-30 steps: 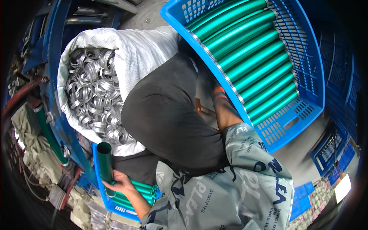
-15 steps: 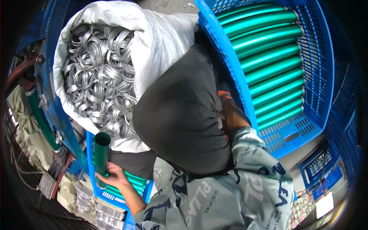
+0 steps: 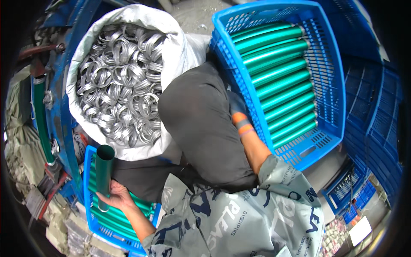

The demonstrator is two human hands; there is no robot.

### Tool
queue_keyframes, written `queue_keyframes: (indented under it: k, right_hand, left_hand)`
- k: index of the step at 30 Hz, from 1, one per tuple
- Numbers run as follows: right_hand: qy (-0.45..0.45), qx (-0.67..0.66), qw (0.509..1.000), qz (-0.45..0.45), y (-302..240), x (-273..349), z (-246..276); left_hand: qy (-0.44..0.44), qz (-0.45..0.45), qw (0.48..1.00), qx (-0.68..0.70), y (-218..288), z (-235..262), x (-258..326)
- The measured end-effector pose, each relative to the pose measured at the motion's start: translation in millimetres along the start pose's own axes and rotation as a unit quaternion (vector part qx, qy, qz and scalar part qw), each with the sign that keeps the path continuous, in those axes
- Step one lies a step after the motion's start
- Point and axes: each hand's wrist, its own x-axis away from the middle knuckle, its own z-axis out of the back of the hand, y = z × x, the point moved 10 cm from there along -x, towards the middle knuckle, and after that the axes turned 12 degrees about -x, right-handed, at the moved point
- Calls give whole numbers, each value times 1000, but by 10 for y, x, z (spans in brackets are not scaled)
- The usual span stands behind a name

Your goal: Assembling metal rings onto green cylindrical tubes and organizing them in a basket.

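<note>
A factory floor: blue crates (image 3: 329, 107) of green tubes (image 3: 278, 73), sack (image 3: 180, 47) of metal rings (image 3: 120, 94).

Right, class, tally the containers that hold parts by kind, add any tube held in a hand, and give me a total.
blue crates with green tubes inside: 2
white sack of metal rings: 1
green tube in the left hand: 1
Total: 4

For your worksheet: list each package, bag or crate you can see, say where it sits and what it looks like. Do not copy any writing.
White sack: upper left, open, full of silvery metal rings.
Large blue crate: upper right, slotted walls, rows of green tubes.
Small blue crate: lower left, under left hand, which holds a green tube.
</note>
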Motion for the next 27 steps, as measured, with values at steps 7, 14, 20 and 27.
queue_keyframes:
  k: [7, 14, 20, 27]
  right_hand:
    - [-79, 20, 980, 183, -1401, 2032, -96]
    - [-342, -294, 880, 153, -2516, 3682, -959]
    - [-554, -297, 766, -134, -1835, 4166, -2166]
    - [-496, -250, 824, -112, -1346, 3840, -2798]
  left_hand:
    - [-8, -29, 998, 52, 31, 83, 94]
    - [-81, -24, 994, 62, 293, -742, 530]
    - [-91, -6, 991, 95, 445, -938, 999]
    - [-70, -41, 995, 62, 676, -930, 1418]
